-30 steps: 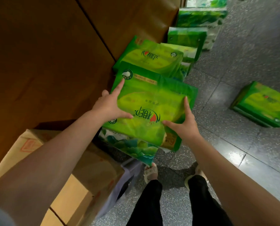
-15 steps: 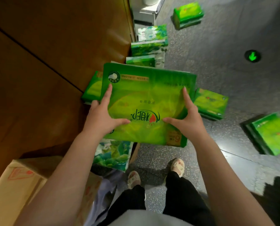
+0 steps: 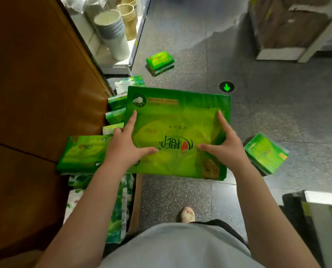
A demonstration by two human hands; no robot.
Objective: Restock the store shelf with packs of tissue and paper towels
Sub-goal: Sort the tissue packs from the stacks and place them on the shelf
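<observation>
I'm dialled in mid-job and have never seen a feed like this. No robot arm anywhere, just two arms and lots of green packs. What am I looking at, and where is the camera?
There is no machine here: a person works with bare hands. The single camera sits on their head, looking forward and down, so the arms reach in from the bottom of the picture. The left hand and the right hand together hold a large green tissue pack, one hand at each side, thumbs on top. Its printing reads upside down from here. Beside the brown panel on the left lies another green pack on top of leaf-print packs. Two small green packs lie loose on the grey floor, one far and one at right. Stacked paper cups stand on a low shelf.
</observation>
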